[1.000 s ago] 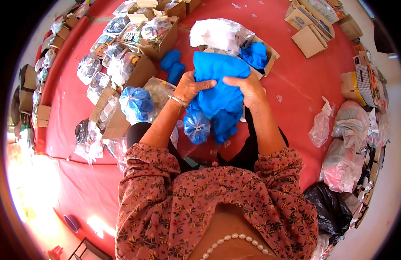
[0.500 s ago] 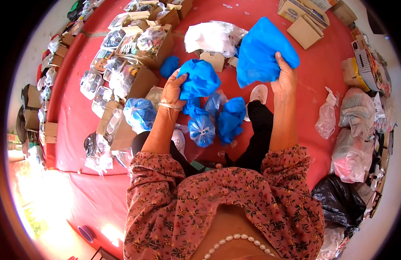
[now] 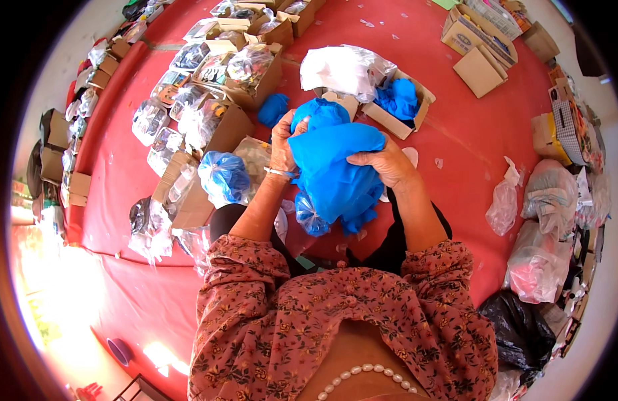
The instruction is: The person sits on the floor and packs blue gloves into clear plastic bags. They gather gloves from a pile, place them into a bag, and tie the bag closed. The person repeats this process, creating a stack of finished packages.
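Observation:
My left hand [image 3: 283, 142] is closed on a bunched blue cloth piece [image 3: 320, 113], thin and crumpled. In my right hand [image 3: 389, 164] the fingers pinch a wider blue cloth sheet [image 3: 339, 167], which hangs in front of the bunched piece and overlaps it. Both hands are close together above my lap, and the sheet hides part of the left fingers. Below the sheet, a clear plastic bag with blue cloth [image 3: 311, 215] and a loose blue cloth bundle [image 3: 360, 219] lie between my legs, partly covered.
Ahead, a small carton [image 3: 424, 107] holds more blue cloth, beside a white plastic sheet [image 3: 346, 70]. Cartons of bagged goods [image 3: 255, 77] line the left. A knotted bag of blue cloth [image 3: 223, 177] is near my left forearm. Plastic bags [image 3: 539, 260] are heaped at right.
My right hand has brought the raised blue sheet down and left, over the bunched piece in my left hand. The carton of blue cloth behind it now shows.

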A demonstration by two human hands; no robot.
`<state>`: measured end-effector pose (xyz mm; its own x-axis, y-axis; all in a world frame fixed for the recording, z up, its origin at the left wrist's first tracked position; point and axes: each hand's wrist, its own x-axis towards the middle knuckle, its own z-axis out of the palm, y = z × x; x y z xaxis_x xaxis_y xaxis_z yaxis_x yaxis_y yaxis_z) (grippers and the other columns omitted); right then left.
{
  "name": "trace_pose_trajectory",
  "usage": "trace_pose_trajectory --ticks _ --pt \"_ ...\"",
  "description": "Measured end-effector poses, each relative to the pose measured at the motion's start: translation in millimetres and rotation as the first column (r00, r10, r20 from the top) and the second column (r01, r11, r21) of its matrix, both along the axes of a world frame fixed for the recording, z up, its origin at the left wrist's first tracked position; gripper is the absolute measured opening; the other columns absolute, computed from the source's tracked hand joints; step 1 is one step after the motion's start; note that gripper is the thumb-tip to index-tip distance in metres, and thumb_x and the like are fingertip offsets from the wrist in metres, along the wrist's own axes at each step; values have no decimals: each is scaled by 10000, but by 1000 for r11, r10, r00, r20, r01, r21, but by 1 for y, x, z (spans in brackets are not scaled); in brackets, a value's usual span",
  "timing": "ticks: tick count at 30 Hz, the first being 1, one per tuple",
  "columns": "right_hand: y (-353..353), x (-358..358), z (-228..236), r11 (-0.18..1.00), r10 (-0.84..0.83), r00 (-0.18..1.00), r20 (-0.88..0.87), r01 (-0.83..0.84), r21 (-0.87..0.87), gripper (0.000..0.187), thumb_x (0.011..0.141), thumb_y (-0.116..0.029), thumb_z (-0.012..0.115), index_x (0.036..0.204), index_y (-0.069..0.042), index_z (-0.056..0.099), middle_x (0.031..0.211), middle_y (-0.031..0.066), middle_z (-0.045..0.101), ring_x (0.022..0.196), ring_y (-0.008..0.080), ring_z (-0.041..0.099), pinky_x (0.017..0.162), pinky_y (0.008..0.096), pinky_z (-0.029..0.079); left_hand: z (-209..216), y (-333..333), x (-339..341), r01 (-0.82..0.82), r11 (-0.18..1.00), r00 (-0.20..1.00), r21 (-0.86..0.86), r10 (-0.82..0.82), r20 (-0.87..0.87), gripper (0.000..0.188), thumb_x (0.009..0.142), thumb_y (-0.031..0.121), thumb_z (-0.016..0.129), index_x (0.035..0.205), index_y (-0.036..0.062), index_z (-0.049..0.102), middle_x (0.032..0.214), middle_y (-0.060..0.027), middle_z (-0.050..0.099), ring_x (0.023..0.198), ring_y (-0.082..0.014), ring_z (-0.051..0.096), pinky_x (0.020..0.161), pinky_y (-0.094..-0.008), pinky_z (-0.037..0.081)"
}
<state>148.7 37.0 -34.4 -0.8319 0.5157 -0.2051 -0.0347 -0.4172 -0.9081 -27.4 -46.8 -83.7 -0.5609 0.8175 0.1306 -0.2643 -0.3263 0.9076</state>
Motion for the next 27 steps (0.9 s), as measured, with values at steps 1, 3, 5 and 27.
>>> trace_pose_trajectory --ticks 1,3,5,27 --pt "0 -1 0 997 6 1000 -6 -6 75 389 656 -44 727 1027 -31 609 946 51 630 879 154 573 818 307 444 -4 -2 -4 5 1000 995 -2 -5 -100 123 860 120 567 944 36 595 819 19 592 707 -48 527 630 -213 459" --pt "1 -2 1 975 18 1000 -18 -13 223 340 673 -60 720 999 -39 627 921 43 636 851 147 577 797 299 449 -15 -4 -16 15 1000 955 -9 -17 -295 127 860 123 565 946 34 593 817 15 594 709 -52 531 631 -218 462" --pt "4 3 3 930 -8 1000 -8 11 366 274 679 -46 691 947 -35 633 870 47 639 800 132 574 749 297 455 -16 -5 -21 -25 999 979 -30 18 -204 131 857 110 561 955 28 593 826 5 601 728 -62 539 651 -217 464" --pt "27 33 20 926 -329 940 -92 340 165 401 647 -28 706 1030 -21 587 1001 103 611 912 217 576 825 348 459 -15 1 -22 110 915 929 -388 44 368 273 874 236 528 947 -24 569 856 -111 628 705 -214 620 619 -294 524"
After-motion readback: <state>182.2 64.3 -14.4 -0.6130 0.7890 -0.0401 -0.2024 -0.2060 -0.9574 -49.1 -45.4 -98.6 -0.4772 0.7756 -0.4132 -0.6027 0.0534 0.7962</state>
